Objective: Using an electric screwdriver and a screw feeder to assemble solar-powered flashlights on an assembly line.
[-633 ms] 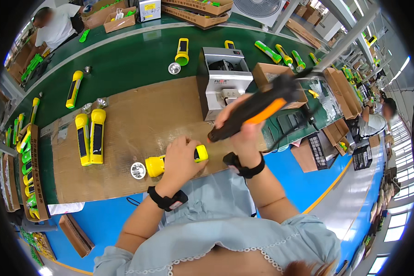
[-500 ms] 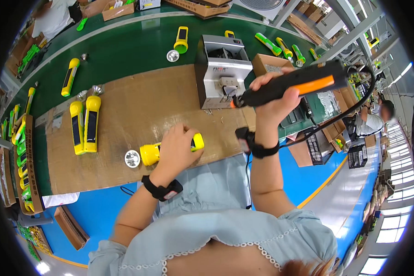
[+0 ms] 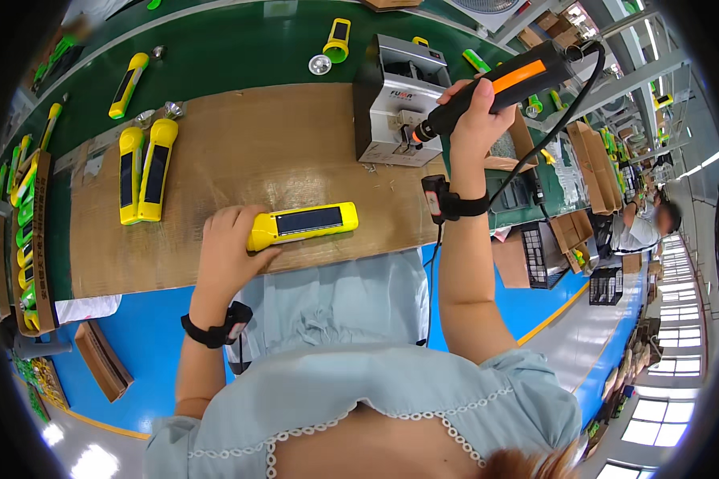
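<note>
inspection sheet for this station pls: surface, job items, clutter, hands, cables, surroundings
Surface: brown board laid on a green belt.
Job's things: yellow flashlight body lying flat near the board's front edge; black and orange electric screwdriver, its tip at the grey feeder box.
Clutter: two yellow flashlights side by side at board left; a reflector and more flashlights on the belt.
Hands: left hand rests on the flashlight body's left end; right hand grips the screwdriver, raised.
Cables: black cord runs from the screwdriver's rear, down to the right.
Surroundings: cardboard boxes at right; a co-worker seated far right.
</note>
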